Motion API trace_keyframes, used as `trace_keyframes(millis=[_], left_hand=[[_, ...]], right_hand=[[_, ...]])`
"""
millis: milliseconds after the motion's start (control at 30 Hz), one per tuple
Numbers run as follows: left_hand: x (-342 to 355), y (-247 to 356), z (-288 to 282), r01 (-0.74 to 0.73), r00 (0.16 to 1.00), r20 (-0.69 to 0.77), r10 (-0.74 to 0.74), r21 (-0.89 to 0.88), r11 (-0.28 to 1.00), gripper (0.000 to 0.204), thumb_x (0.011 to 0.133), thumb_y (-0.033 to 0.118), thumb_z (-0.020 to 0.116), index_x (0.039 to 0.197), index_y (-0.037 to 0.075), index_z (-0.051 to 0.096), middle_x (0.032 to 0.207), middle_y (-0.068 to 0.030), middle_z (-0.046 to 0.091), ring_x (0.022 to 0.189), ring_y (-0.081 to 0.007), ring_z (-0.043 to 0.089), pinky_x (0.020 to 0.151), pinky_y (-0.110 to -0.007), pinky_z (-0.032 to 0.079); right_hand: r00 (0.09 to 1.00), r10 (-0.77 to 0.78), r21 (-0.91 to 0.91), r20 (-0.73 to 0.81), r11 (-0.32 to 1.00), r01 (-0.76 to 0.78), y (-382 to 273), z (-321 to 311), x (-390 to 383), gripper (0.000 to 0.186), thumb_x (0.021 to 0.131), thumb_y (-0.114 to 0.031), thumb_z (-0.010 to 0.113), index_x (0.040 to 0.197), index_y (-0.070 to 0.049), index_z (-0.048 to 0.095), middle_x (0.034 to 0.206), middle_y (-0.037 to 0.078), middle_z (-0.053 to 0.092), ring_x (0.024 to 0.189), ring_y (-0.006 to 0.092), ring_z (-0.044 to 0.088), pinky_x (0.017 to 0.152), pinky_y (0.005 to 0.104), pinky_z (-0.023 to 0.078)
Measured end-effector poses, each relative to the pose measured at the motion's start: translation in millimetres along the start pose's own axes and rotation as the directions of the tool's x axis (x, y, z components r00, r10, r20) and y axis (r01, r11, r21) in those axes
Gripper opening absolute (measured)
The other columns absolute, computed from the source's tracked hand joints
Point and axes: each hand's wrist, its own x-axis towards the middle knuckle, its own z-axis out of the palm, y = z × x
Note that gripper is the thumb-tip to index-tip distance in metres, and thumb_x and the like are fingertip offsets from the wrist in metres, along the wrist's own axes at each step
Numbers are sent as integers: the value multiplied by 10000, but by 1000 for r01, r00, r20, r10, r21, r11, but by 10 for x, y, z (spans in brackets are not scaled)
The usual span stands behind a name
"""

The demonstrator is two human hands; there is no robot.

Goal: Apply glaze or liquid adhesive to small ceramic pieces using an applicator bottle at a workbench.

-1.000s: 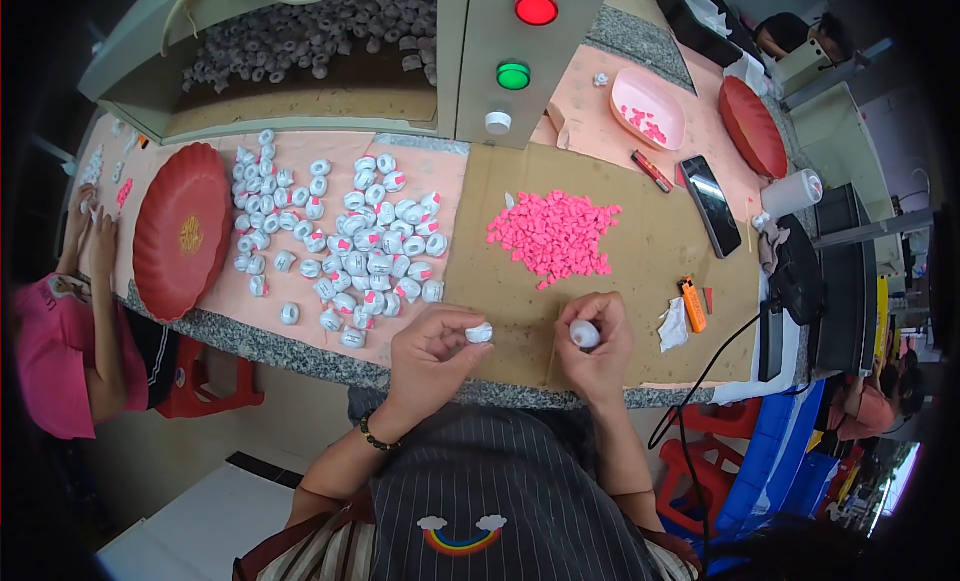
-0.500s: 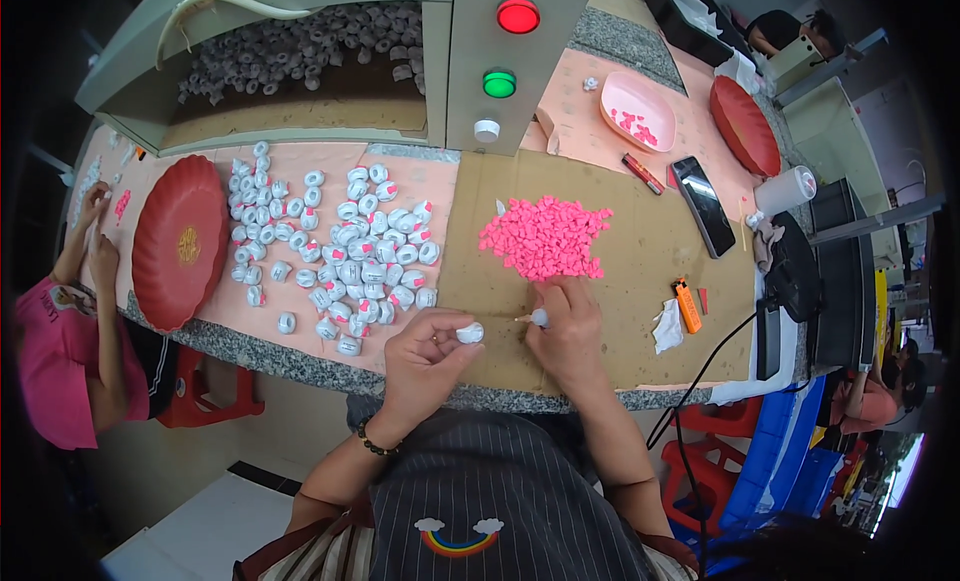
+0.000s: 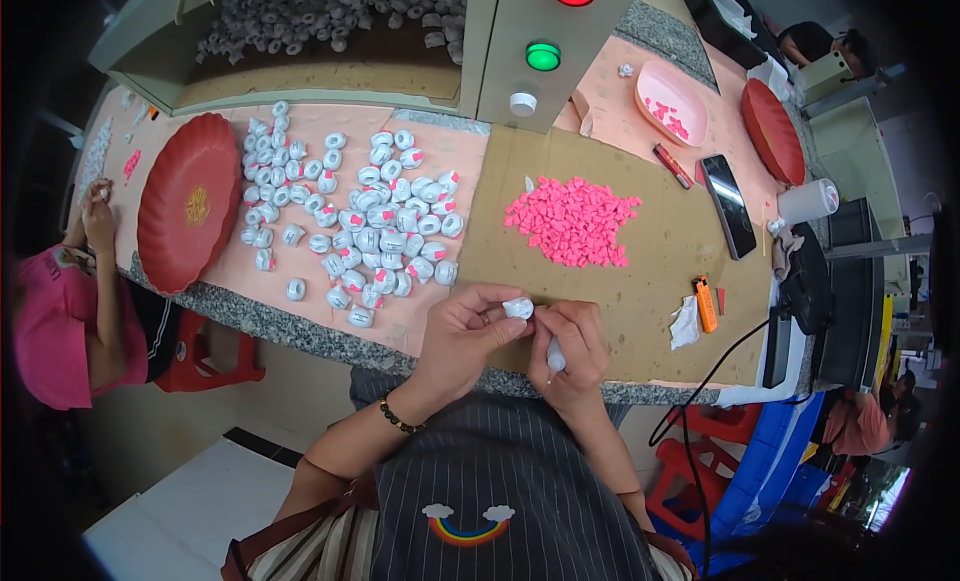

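Note:
My left hand [image 3: 470,331] pinches a small white rounded piece [image 3: 518,308] between thumb and fingers, just over the table's front edge. Close beside it, my right hand [image 3: 572,351] is closed with its fingertips almost at the white piece. A small translucent, narrow-tipped bottle [image 3: 556,357] is tucked in the right hand, tip pointing down. Whether those fingertips also pinch something tiny is hidden. Beyond the hands lies a heap of small pink pieces [image 3: 570,221] on brown cardboard [image 3: 480,271]. To the left spread many white rounded pieces [image 3: 385,216], several bearing pink bits.
A red scalloped tray [image 3: 160,211] stands left, near another person's hand [image 3: 98,216]. Behind is a machine [image 3: 520,61] with white pieces inside. At right are a phone [image 3: 728,206], an orange lighter [image 3: 706,304], a pink bowl [image 3: 690,81] and a black cable [image 3: 715,371].
My right hand has left the pink heap's near edge and come back beside my left hand. The left hand has brought the white piece right, toward it. The view has shifted slightly.

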Motion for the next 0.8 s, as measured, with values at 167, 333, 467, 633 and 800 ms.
trace_keyframes(millis=[167, 333, 467, 633, 800], left_hand=[[-3, 49, 25, 46, 999, 17, -46, 14, 999, 272, 843, -93, 566, 1111, -50, 545, 1034, -133, 618, 951, -181, 623, 877, -325, 528], [1, 43, 19, -99, 994, 68, 82, 294, 951, 269, 832, -104, 582, 1094, -54, 549, 994, -105, 631, 887, -146, 628, 809, -249, 513], [-14, 15, 40, -140, 990, 62, 125, 372, 918, 253, 828, -111, 583, 1074, -57, 563, 1023, -106, 610, 911, -133, 613, 796, -231, 504], [-22, 55, -6, -157, 985, 133, 112, 404, 901, 234, 818, -118, 590, 1046, -65, 592, 1096, -107, 550, 953, -131, 593, 794, -240, 503], [-5, 102, -85, -141, 979, 187, 77, 362, 921, 234, 814, -116, 595, 1046, -79, 598, 1077, -108, 567, 934, -135, 601, 781, -239, 503]], right_hand=[[1000, 29, 65, -1, 997, -29, 26, -62, -28, 189, 701, 134, 624, 857, 30, 600, 792, 128, 575, 707, 245, 566, 622, 309, 461], [843, 483, 530, 234, 664, -528, -68, -173, 26, 77, 789, 85, 622, 823, 28, 584, 834, 70, 605, 746, 109, 550, 655, 228, 442], [792, 514, 413, 328, 676, -610, -69, -174, 25, 84, 786, 74, 640, 828, 23, 587, 827, 55, 611, 746, 85, 545, 652, 212, 436], [781, 541, 340, 312, 704, -624, -90, -140, -14, 77, 789, 66, 640, 838, 27, 597, 792, 61, 607, 730, 100, 550, 636, 219, 433], [954, 264, 414, 140, 860, -299, 1, -22, -84, 81, 769, 66, 649, 841, 41, 622, 773, 102, 602, 696, 165, 553, 619, 254, 430]])
